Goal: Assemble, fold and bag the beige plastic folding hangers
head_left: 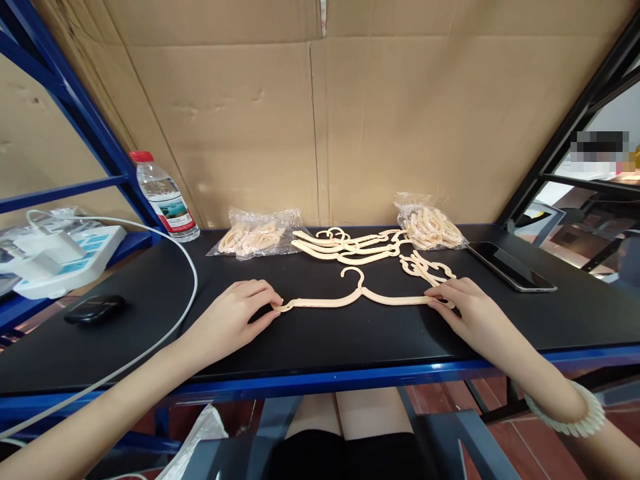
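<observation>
Cream hanger (362, 291) pinched near the front of a black tabletop (330, 340)

Grip closed to a narrow pinch on each side: left hand (245, 310) on one tip, right hand (465, 303) near the other, hook (362, 279) pointing away. Beyond, a loose pile of hangers (360, 258) between two clear bags (263, 237). At left, a white power strip (110, 252) and red-capped bottle (167, 203); at right, a dark phone (513, 267). Cardboard panels (400, 120) across the back, beside blue metal framing (83, 110).

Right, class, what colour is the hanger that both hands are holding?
The hanger is pale cream-beige, seen best in the head view.
</observation>
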`<state>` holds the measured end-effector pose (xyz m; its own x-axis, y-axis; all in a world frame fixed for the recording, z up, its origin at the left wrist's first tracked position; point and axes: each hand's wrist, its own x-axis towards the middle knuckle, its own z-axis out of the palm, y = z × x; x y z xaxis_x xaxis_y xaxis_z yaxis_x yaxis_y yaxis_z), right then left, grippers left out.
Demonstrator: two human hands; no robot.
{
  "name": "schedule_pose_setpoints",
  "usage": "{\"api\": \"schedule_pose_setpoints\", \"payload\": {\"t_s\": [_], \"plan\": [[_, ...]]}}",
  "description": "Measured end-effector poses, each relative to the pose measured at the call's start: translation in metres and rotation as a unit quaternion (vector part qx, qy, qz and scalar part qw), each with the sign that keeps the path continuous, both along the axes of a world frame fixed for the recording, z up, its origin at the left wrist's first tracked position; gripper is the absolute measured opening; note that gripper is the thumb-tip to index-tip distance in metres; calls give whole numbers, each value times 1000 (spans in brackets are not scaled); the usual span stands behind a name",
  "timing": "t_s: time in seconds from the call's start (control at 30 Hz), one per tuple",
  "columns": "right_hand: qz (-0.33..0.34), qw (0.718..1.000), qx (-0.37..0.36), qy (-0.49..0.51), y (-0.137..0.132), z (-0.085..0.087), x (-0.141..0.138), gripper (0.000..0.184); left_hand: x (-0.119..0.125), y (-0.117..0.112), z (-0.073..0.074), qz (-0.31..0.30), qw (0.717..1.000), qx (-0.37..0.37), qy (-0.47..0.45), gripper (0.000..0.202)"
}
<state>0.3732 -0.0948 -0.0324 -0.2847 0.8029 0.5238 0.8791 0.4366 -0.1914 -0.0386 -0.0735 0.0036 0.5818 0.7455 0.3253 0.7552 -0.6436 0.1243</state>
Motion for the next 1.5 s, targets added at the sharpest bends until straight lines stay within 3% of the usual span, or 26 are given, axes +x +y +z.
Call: {"api": "schedule_pose_setpoints", "payload": {"t_s": [0.2, 0.3, 0.4, 0.5, 0.63, 0.77, 0.93, 1.07, 1.17, 1.33, 1.5], "plan": [[-65, 993, -4, 102, 12, 42, 21, 25, -1, -3, 16, -27, 999, 20, -1, 19], [-93, 988, -71, 96, 35, 59, 33, 27, 4, 1, 29, -26, 999, 41, 1, 20], [-71, 983, -144, 83, 66, 64, 44, 29, 10, 13, 39, -26, 999, 45, -6, 23], [-47, 977, -188, 87, 92, 59, 53, 34, 10, 31, 43, -24, 1000, -3, -6, 26], [-6, 970, -222, 100, 110, 46, 59, 43, -3, 61, 38, -50, 993, -106, -8, 27], [7, 965, -239, 106, 121, 33, 56, 47, -16, 90, 27, -42, 977, -193, -76, 26], [47, 959, -271, 72, 135, 48, 43, 39, -3, 112, 26, -56, 971, -203, -109, 28], [80, 931, -354, 21, 149, 67, 29, 33, 17, 117, 26, -45, 975, -168, -141, 26], [87, 920, -383, 4, 154, 66, 23, 32, 23, 118, 17, -24, 981, -96, -168, 24], [59, 940, -336, 13, 145, 60, 36, 38, 22, 114, -2, -46, 988, -11, -148, 25], [29, 954, -298, 9, 138, 63, 52, 46, 27, 112, -7, -80, 992, 21, -96, 30]]}}
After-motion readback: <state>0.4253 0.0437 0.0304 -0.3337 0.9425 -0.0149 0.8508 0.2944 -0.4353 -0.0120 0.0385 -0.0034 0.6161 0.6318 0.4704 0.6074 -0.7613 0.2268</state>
